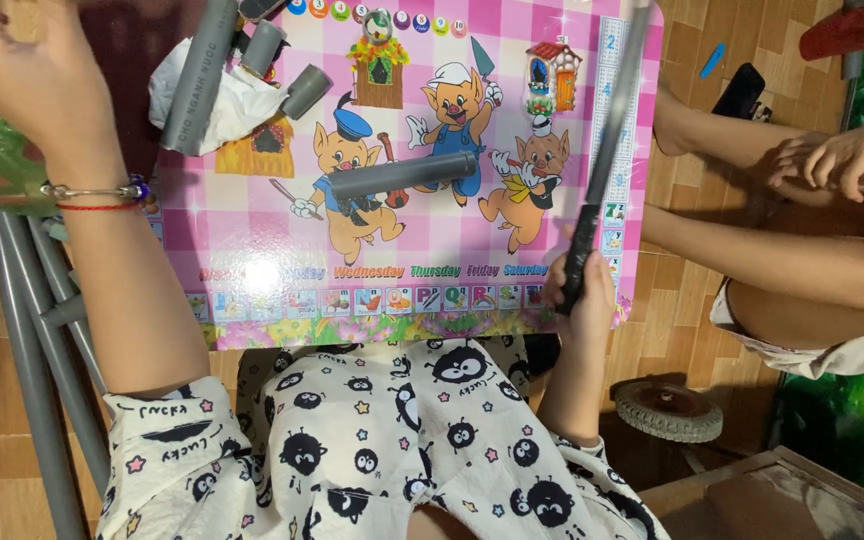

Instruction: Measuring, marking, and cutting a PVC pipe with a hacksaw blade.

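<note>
Head view: your right hand (pixel 584 290) clenched on long blade (pixel 612 130) handle; left hand (pixel 27 70) raised, grip unclear; blade could swing toward bystander's leg (pixel 752 260) or knock grey pipe (pixel 404 176)

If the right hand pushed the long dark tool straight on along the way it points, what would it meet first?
Judging loosely, nothing on the table: the right hand holds the long dark tool along the pink table's right edge, pointing past its far corner. The grey pipe lies well left. Depth is unclear.

White soot-sprite-print sleeves (pixel 352 450), beaded wrist bracelets (pixel 102 192)
</note>
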